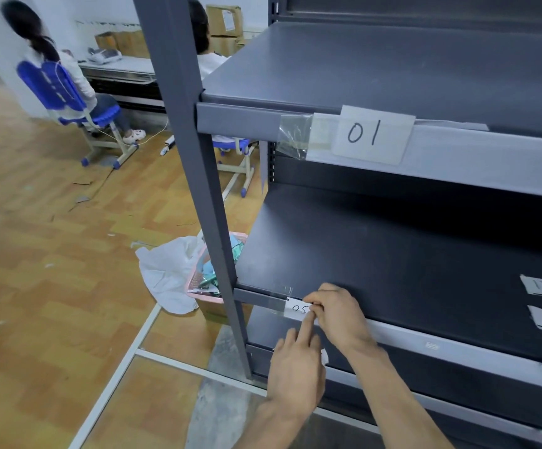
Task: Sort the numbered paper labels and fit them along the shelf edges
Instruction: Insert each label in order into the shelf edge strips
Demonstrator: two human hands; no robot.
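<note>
While the right hand [337, 314] pinches label 05 [298, 308] on the shelf [392, 254] front edge near its left corner, the left hand [295, 374] presses it with a straight forefinger.

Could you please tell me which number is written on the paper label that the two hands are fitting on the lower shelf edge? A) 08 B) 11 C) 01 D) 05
D: the 05 label, pinched by the right hand and touched by the left hand with a forefinger, reads 05. The 01 label sits on the upper shelf edge.
</note>
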